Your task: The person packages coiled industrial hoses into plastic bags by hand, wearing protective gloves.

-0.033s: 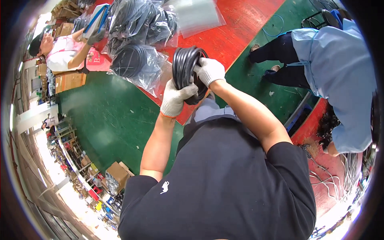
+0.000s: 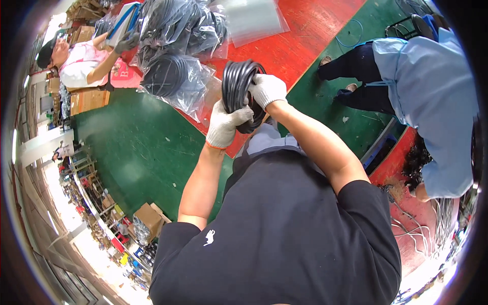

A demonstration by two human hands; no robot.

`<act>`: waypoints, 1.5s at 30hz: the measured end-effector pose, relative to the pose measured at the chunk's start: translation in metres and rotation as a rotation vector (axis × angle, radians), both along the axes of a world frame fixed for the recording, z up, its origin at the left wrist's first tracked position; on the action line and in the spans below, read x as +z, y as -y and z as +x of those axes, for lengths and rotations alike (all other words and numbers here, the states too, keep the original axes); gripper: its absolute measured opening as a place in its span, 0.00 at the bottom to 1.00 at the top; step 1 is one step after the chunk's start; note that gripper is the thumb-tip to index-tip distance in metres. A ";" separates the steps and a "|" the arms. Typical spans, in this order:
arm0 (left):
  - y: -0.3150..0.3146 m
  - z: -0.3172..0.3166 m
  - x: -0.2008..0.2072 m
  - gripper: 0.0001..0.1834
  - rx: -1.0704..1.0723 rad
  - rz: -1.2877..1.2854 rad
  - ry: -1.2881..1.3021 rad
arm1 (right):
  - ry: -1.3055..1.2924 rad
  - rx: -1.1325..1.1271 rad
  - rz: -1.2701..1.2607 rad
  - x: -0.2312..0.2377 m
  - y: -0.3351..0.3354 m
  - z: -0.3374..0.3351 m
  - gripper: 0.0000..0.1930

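Observation:
A thick coil of black cable [image 2: 235, 85] is held up in front of me, above the near edge of the red tabletop [image 2: 277, 53]. My left hand [image 2: 223, 124], in a pale knitted glove, wraps round the coil's lower left part with the thumb across it. Gloved the same way, my right hand [image 2: 269, 91] closes on the upper right side of the coil; its fingertips disappear inside the loop. To the left of the coil, a clear plastic bag [image 2: 195, 89] with another black cable coil [image 2: 165, 76] lies on the table.
Several bagged black coils [image 2: 178, 28] are piled at the back, beside a stack of clear plastic sheets [image 2: 256, 20]. A person in a pink apron [image 2: 91, 61] handles a blue-edged item at far left. Another in light blue [image 2: 427, 96] stands at right by loose cables [image 2: 419, 234].
The view has shifted very slightly, with the coil and both hands a little further right in it. Both hands keep the same grip.

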State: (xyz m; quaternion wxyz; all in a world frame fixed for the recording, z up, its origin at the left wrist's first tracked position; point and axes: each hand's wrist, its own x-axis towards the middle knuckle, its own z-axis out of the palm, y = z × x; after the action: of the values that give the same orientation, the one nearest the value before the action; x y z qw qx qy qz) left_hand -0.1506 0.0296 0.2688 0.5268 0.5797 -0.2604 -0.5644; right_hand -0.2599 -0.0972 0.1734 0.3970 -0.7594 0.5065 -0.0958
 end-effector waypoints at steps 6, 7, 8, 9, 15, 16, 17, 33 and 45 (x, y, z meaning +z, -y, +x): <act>0.013 0.037 -0.012 0.15 -0.035 0.141 0.186 | 0.123 0.165 0.266 -0.035 -0.001 0.012 0.28; 0.017 0.045 -0.011 0.13 -0.131 0.231 0.309 | 0.243 0.181 0.387 -0.038 0.000 0.007 0.28; 0.023 0.044 -0.019 0.14 -0.158 0.080 0.416 | 0.254 0.113 0.370 -0.042 -0.004 0.005 0.27; 0.026 0.045 -0.026 0.13 -0.216 -0.041 0.655 | 0.220 -0.013 0.621 -0.047 -0.004 -0.004 0.24; 0.018 0.041 -0.214 0.22 -0.735 -0.216 1.600 | 0.197 -0.444 0.521 -0.145 0.022 -0.047 0.23; 0.016 0.040 -0.220 0.26 -0.760 -0.311 1.502 | 0.190 -0.528 0.559 -0.151 0.026 -0.053 0.24; 0.019 0.041 -0.207 0.26 -0.778 -0.316 1.468 | 0.190 -0.620 0.584 -0.150 0.033 -0.058 0.24; 0.150 0.186 -0.235 0.30 -0.039 0.516 0.876 | -0.216 0.054 -0.258 -0.140 0.044 0.057 0.37; 0.142 0.129 -0.211 0.15 -0.144 -0.258 1.195 | -0.093 -0.101 -0.259 -0.144 0.046 0.053 0.32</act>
State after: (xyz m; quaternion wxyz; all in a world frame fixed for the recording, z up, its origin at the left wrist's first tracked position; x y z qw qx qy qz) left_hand -0.0211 -0.1122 0.0578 0.3163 0.7083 -0.6154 -0.1398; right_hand -0.2069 -0.1434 0.0296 0.2666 -0.7814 0.5452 -0.1451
